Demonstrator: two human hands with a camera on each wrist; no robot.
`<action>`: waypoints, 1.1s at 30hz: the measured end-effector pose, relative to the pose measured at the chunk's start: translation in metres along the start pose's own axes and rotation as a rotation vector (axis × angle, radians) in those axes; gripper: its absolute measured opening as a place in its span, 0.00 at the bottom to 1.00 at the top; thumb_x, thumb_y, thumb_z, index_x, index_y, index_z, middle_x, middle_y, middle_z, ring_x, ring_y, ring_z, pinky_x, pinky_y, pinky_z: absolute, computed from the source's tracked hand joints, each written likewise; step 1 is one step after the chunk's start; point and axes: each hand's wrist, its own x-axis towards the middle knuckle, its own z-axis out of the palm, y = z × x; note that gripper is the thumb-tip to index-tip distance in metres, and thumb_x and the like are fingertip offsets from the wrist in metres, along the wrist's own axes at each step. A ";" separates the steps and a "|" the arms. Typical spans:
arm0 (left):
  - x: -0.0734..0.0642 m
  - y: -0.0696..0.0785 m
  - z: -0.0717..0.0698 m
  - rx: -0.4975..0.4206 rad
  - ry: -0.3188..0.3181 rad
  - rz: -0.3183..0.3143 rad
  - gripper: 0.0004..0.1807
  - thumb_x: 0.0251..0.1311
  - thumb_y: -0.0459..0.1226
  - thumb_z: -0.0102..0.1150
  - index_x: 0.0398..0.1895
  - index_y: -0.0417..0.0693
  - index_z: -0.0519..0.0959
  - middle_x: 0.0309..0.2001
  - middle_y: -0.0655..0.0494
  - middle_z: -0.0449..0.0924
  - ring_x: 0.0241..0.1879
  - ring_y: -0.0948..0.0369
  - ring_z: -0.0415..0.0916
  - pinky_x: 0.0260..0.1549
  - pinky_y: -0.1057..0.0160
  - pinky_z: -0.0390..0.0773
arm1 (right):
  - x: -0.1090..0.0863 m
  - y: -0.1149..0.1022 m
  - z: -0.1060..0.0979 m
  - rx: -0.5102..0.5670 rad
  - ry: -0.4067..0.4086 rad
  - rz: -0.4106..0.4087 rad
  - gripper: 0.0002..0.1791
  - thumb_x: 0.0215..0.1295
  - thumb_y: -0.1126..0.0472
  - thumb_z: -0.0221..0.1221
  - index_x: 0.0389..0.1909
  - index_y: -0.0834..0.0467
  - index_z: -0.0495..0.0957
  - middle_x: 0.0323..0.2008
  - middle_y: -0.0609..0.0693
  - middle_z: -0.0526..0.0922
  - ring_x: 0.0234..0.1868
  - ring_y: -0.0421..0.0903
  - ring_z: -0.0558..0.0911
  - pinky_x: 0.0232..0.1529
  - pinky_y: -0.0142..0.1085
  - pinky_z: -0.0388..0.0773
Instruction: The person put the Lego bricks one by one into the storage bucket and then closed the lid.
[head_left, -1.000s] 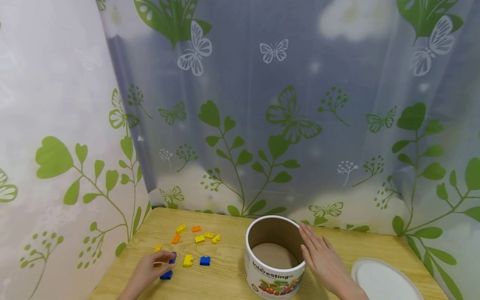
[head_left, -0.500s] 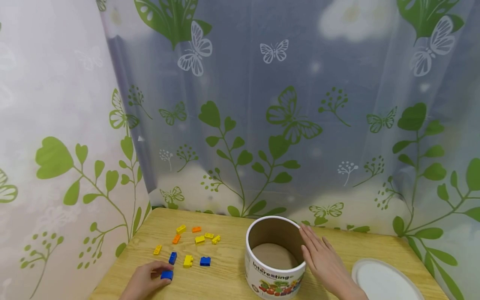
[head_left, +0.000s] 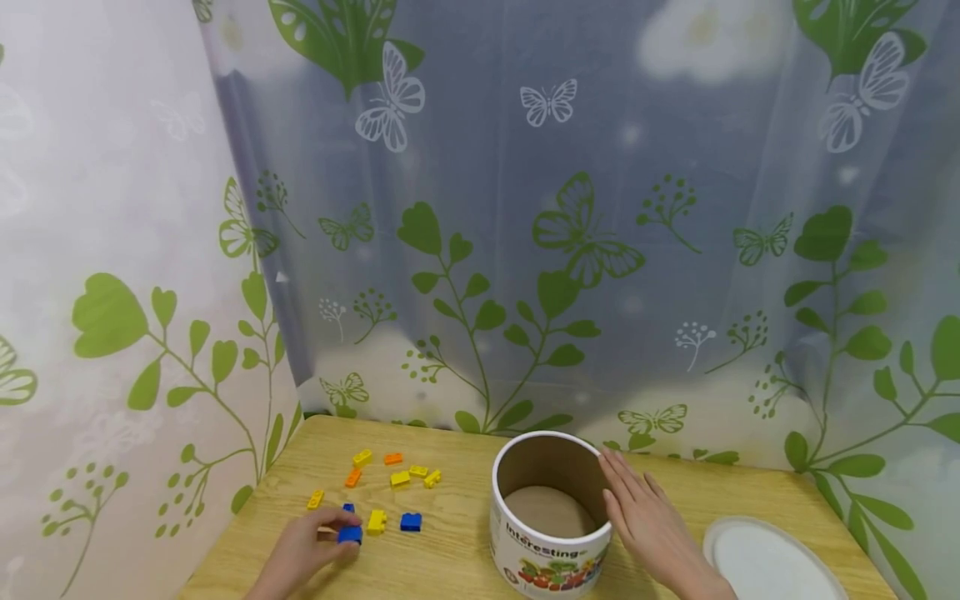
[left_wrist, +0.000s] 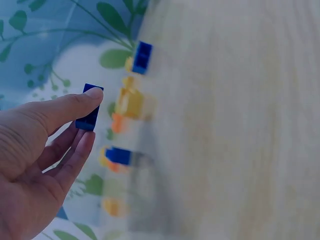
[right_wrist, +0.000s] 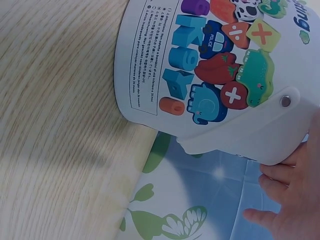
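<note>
A blue toy brick [left_wrist: 87,121] is pinched between the thumb and fingers of my left hand [head_left: 300,546], above the table in the left wrist view. Just beyond it, a second blue brick [head_left: 348,507] is partly hidden by the hand. A yellow brick [head_left: 377,522] and another blue brick [head_left: 410,522] lie to its right. My right hand [head_left: 651,527] rests with straight fingers against the right side of the rim of an open white bucket [head_left: 551,550]. Nothing shows inside the bucket, and its printed wall [right_wrist: 165,45] fills the top of the right wrist view.
Farther back on the wooden table [head_left: 465,467] lie several yellow and orange bricks [head_left: 400,479]. A white round lid [head_left: 772,560] lies at the right, beyond my right hand. A patterned curtain [head_left: 480,333] hangs behind the table.
My left hand took hold of the nearest blue brick, lifted it and moved slightly right and away from me. My right hand and the bucket stayed in place.
</note>
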 end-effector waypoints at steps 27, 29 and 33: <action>0.042 0.089 0.020 -0.004 0.011 0.273 0.12 0.56 0.35 0.75 0.43 0.52 0.86 0.42 0.59 0.84 0.41 0.60 0.83 0.41 0.73 0.83 | 0.000 0.000 -0.001 -0.016 0.000 0.000 0.27 0.76 0.59 0.53 0.73 0.62 0.67 0.74 0.56 0.66 0.72 0.57 0.68 0.66 0.60 0.69; 0.046 0.098 0.024 0.001 0.006 0.299 0.12 0.56 0.35 0.75 0.43 0.53 0.86 0.43 0.60 0.84 0.41 0.60 0.82 0.41 0.72 0.83 | 0.000 0.001 -0.001 -0.018 -0.006 0.000 0.27 0.77 0.58 0.53 0.73 0.62 0.67 0.74 0.56 0.65 0.73 0.56 0.68 0.67 0.60 0.69; 0.053 0.115 0.032 0.013 -0.002 0.365 0.12 0.57 0.35 0.74 0.44 0.52 0.86 0.43 0.60 0.84 0.41 0.60 0.83 0.42 0.69 0.84 | 0.000 0.002 -0.001 -0.024 -0.016 -0.010 0.28 0.77 0.58 0.53 0.74 0.61 0.66 0.75 0.55 0.65 0.73 0.56 0.67 0.67 0.60 0.68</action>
